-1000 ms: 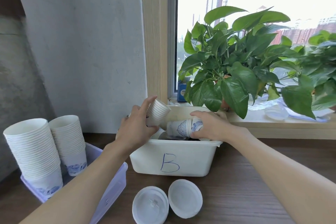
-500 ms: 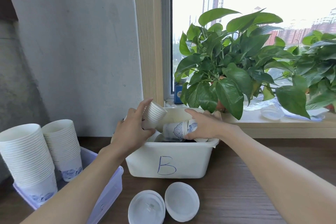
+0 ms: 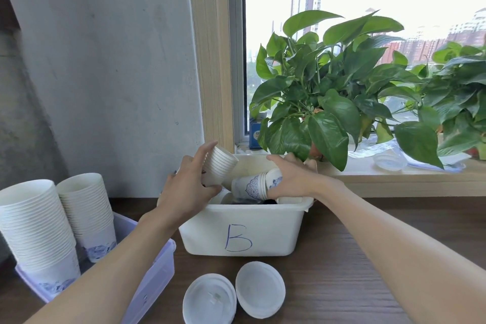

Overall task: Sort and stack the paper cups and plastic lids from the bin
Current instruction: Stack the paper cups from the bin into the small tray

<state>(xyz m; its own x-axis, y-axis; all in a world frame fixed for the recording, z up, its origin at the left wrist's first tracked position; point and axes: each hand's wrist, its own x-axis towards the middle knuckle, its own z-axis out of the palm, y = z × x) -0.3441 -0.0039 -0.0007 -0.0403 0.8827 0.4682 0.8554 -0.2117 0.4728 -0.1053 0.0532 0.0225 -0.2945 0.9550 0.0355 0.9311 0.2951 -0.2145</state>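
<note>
**Both grips on cups over bin B**

I see my left grip [image 3: 188,187] curled round a nested stack of plain white paper cups [image 3: 219,166]. It holds them tilted above the back left corner of the white plastic bin marked with a blue "B" [image 3: 244,221]. My right grip [image 3: 292,179] is closed over a short nest of white paper cups with a blue pattern [image 3: 251,187]. These lie on their side just above the bin's opening, and their near end almost meets the stack in the left grip. I cannot tell whether the two bundles touch. More white pieces and something dark sit lower in the bin, too hidden for me to name.

The bin stands on the dark wooden desk [image 3: 342,258], up against the pale window sill [image 3: 394,181]. In front of it two round white plastic lids [image 3: 209,298] [image 3: 260,289] lie side by side on the desk, their edges touching. To the left a translucent purple tray [image 3: 157,271] carries two tall upright stacks of white paper cups: a larger one [image 3: 36,226] near me and a shorter one [image 3: 86,213] behind it.

Leafy green potted plants [image 3: 328,87] fill the sill. A small blue box [image 3: 256,135] stands beside them on the left, and a clear plastic lid [image 3: 390,162] rests further right.
</note>
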